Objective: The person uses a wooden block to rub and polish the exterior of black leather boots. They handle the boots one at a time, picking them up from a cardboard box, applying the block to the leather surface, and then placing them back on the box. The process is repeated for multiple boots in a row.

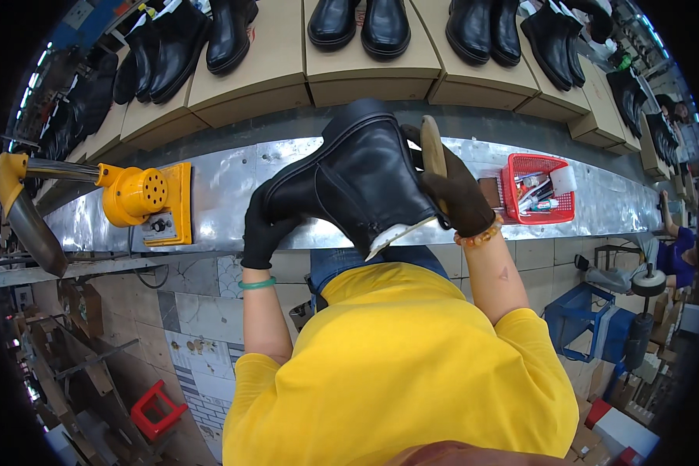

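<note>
A black leather ankle boot (357, 175) is held tilted above the metal bench, its toe to the left and its sole facing up and left. My left hand (266, 227), in a black glove, is closed around the toe end. My right hand (460, 190), in a dark brown glove, grips a shoe brush (432, 151) with a tan, oval wooden back. The brush is beside the boot's shaft at the heel side; whether its bristles touch the leather cannot be seen. Pale lining shows at the boot's opening, which points toward me.
The metal bench (233, 182) runs across in front of me. On it stand a yellow machine (144, 198) at left and a red basket (537, 220) of tubes and small tools at right. Beyond, several black boots (384, 27) stand on cardboard boxes (373, 81). A red stool (157, 412) is behind-left.
</note>
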